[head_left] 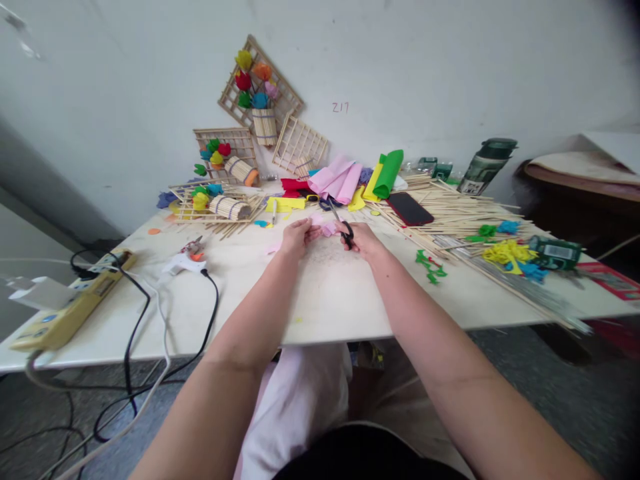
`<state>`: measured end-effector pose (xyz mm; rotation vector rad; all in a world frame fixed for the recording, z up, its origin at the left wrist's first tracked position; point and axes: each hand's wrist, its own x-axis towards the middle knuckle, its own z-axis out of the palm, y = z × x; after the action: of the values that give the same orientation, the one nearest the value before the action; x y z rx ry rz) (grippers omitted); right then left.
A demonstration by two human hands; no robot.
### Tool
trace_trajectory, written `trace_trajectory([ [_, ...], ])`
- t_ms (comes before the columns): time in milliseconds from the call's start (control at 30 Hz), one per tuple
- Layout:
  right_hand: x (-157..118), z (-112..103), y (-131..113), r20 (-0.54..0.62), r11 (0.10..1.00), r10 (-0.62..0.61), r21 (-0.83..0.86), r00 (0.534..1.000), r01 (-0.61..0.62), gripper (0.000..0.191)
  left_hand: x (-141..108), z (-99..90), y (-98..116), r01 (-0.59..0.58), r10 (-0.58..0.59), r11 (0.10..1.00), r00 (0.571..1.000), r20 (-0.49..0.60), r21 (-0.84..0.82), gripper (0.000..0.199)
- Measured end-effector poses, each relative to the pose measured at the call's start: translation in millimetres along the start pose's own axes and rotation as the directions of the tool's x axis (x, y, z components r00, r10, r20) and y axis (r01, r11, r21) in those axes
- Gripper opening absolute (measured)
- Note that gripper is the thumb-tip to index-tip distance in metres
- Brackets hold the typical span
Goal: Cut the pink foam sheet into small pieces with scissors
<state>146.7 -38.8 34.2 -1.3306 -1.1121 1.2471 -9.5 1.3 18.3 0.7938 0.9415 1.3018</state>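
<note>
Both my hands meet over the middle of the white table. My left hand (299, 238) is closed on a small pink piece (329, 228), which looks like paper or felt and reaches across to the right hand. In my right hand (361, 241) is a pair of black-handled scissors (346, 235), fingers through the loops, blades pointing up and away beside the pink piece. Whether the blades touch it I cannot tell. Another pink scrap (273, 249) lies just left of my left hand. Behind the hands rest folded pink sheets (336, 179) and a green roll (389, 173).
Wooden lattices with colourful flowers (260, 90) lean on the wall. Thin sticks (460, 207), a phone (410, 209), a green-lidded bottle (487, 165) and yellow cut pieces (507, 253) lie right. A glue gun (184, 263) and power strip (75, 303) with trailing cables occupy the left.
</note>
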Motion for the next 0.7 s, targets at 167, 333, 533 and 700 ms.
trace_trajectory([
  [167, 1, 2, 0, -0.077, 0.999, -0.053, -0.012, 0.996, 0.052, 0.023, -2, 8.5, -4, 0.015, -0.032, 0.972, 0.997, 0.069, 0.236, 0.009],
  [333, 3, 1, 2, -0.076, 0.998, -0.057, -0.017, 0.995, 0.056, 0.024, 3, 9.7, -3, -0.003, -0.016, 0.928, 0.999, 0.048, 0.372, 0.031],
  [533, 12, 0, 10, -0.072, 0.996, -0.066, -0.065, 0.995, 0.061, 0.025, 14, -18.0, 16, -0.153, 0.333, 0.729, 0.931, -0.151, 0.668, 0.023],
  [700, 19, 1, 15, -0.072, 0.970, -0.091, -0.231, 0.993, 0.072, 0.029, 7, -26.2, 27, 0.063, 0.369, 0.171, 0.921, -0.123, 0.983, 0.024],
])
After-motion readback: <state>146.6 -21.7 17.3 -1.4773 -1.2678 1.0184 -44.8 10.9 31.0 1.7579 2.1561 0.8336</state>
